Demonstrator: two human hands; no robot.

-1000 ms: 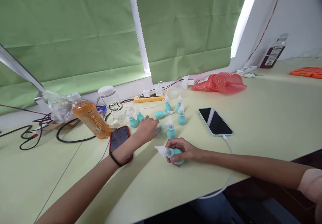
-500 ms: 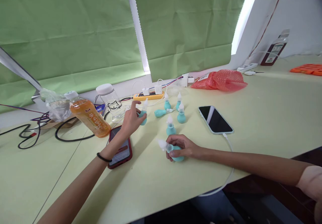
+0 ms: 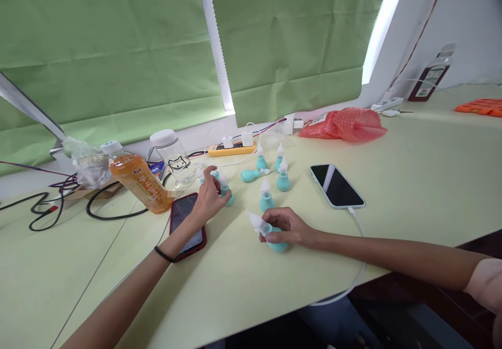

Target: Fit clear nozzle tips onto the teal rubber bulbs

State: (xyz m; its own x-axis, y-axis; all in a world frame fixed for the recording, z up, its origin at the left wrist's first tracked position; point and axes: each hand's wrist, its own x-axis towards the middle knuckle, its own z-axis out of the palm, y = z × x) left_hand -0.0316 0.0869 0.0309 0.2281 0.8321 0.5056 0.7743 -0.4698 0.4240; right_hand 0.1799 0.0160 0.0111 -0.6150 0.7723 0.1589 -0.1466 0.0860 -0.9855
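Several small teal rubber bulbs with clear white tips stand on the pale green table [image 3: 411, 181]. My left hand [image 3: 209, 198] is closed round one teal bulb [image 3: 226, 194], set upright on the table just beyond the red phone [image 3: 187, 226]. My right hand [image 3: 288, 226] grips another teal bulb [image 3: 274, 240] that lies tilted, its white tip [image 3: 254, 221] pointing left. One standing bulb [image 3: 266, 196] is between my hands. Two upright bulbs [image 3: 282, 177] and one lying bulb [image 3: 251, 175] sit further back.
An orange drink bottle [image 3: 139, 179] leans at the left beside a glass jar [image 3: 174, 159] and a plastic bag [image 3: 88, 166]. Black cables [image 3: 47, 210] trail left. A yellow power strip [image 3: 231, 150], a charging phone [image 3: 336, 186], a red mesh bag [image 3: 347, 125] and an orange tray [image 3: 480, 107] lie behind and right.
My left hand took a teal bulb from the cluster, lifted it toward the jar, then brought it down to the table near the red phone. My right hand stayed on its bulb.
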